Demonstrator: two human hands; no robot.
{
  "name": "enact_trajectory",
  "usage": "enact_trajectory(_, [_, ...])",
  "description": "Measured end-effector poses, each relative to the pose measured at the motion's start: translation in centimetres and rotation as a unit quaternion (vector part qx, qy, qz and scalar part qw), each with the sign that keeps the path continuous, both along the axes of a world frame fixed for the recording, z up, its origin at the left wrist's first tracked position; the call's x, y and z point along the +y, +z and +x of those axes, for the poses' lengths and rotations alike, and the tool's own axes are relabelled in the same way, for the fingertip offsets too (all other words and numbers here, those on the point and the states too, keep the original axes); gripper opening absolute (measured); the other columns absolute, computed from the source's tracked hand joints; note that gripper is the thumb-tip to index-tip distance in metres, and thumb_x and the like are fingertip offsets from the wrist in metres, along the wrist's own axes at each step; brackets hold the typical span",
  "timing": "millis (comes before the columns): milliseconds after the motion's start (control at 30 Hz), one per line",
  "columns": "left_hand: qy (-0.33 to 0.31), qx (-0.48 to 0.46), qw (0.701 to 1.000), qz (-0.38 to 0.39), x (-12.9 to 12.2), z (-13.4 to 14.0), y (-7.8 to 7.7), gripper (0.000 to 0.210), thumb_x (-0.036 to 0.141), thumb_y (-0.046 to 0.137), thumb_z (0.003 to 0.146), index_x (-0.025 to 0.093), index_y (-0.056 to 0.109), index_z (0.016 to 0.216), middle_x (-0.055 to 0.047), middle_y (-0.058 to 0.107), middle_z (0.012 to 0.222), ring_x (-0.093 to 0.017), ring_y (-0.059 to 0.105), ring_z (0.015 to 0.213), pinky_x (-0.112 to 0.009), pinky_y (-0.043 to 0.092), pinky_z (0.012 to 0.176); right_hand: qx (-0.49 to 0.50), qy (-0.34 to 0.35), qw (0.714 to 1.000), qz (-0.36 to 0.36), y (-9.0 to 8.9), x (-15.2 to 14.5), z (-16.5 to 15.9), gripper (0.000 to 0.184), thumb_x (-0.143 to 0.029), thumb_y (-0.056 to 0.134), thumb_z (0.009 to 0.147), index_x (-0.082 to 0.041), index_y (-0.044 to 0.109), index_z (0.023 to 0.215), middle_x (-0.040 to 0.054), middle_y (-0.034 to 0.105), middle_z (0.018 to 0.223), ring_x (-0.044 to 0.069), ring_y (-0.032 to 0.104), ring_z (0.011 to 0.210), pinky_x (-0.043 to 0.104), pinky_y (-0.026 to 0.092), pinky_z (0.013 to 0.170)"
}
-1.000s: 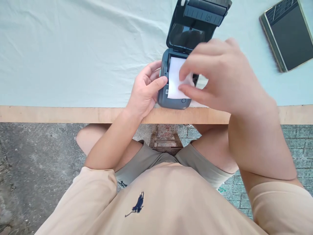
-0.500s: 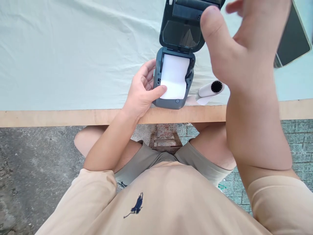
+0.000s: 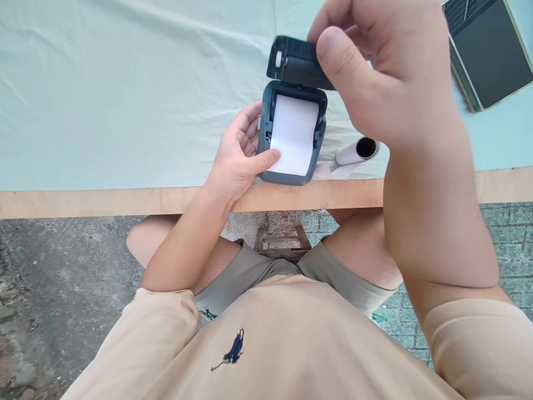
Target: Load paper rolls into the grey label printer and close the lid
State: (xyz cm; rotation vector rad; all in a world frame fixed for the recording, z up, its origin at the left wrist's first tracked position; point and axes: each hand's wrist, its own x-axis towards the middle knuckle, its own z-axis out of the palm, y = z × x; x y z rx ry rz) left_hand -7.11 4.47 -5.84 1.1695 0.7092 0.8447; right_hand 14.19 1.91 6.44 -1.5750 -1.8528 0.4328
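A small dark grey label printer [image 3: 289,179] is tilted up near the table's front edge, its lid [image 3: 297,62] raised part way on the hinge. White paper [image 3: 293,130] lies over its inside and reaches down to the front rim. My left hand [image 3: 239,150] grips the printer's left side, the thumb pressing the paper's lower left corner. With thumb and fingers, my right hand [image 3: 375,66] pinches the lid's right side. Some of those fingers are hidden behind the lid and the hand.
Right of the printer lies a white paper roll [image 3: 353,153] with a black core and a loose end. A dark flat device [image 3: 491,55] sits at the far right. Pale cloth [image 3: 125,100] covers the table behind its wooden edge [image 3: 104,201].
My right hand has come down and left, swinging the lid from nearly wide open to a steeper, partly lowered angle. My left hand and the paper have barely shifted.
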Motion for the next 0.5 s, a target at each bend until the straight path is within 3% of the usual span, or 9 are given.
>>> enact_trajectory(133, [0.001,0.001,1.000,0.001,0.0,0.1,-0.1,0.088,0.051,0.098,0.058,0.027,0.061,0.133,-0.011,0.065,0.151,-0.038,0.058,0.149,-0.047,0.057,0.121,0.003,0.029,0.999,-0.038,0.4,-0.2,-0.2,0.027,-0.030,0.048,0.102,-0.019,0.073,0.103,0.0050,0.078,0.108,0.018,0.072,0.105,0.030,0.058,0.094])
enact_trajectory(233, [0.001,0.003,1.000,-0.006,-0.2,0.1,0.4,0.083,0.051,0.096,0.060,0.027,0.061,0.131,-0.011,0.067,0.148,-0.039,0.059,0.148,-0.049,0.058,0.121,-0.029,0.055,0.994,-0.092,0.7,-0.2,-0.2,0.027,-0.025,0.055,0.096,-0.018,0.071,0.117,0.0044,0.075,0.126,0.019,0.070,0.117,0.032,0.056,0.106])
enact_trajectory(333, [-0.003,-0.001,1.000,-0.016,-0.4,0.2,0.9,0.082,0.048,0.096,0.060,0.027,0.061,0.131,-0.011,0.067,0.149,-0.039,0.058,0.149,-0.050,0.056,0.123,-0.093,0.056,0.980,-0.167,0.6,-0.2,-0.3,0.054,-0.028,0.066,0.089,-0.017,0.061,0.141,0.0085,0.065,0.146,0.026,0.065,0.129,0.040,0.052,0.112])
enact_trajectory(400, [-0.005,-0.009,1.000,-0.021,-0.4,0.1,1.1,0.083,0.046,0.098,0.059,0.027,0.061,0.131,-0.011,0.066,0.151,-0.039,0.057,0.150,-0.050,0.056,0.123,-0.119,0.050,0.970,-0.206,0.4,-0.1,-0.4,0.064,-0.037,0.071,0.088,-0.020,0.056,0.148,0.0104,0.064,0.146,0.030,0.066,0.123,0.043,0.053,0.102])
enact_trajectory(500, [-0.008,-0.027,0.999,-0.031,-0.5,0.1,1.1,0.079,0.051,0.097,0.062,0.029,0.063,0.129,-0.009,0.067,0.149,-0.039,0.056,0.151,-0.051,0.056,0.123,-0.135,0.038,0.959,-0.245,0.2,0.0,-0.6,0.069,-0.048,0.072,0.087,-0.027,0.053,0.150,0.0092,0.072,0.128,0.028,0.064,0.097,0.040,0.047,0.077])
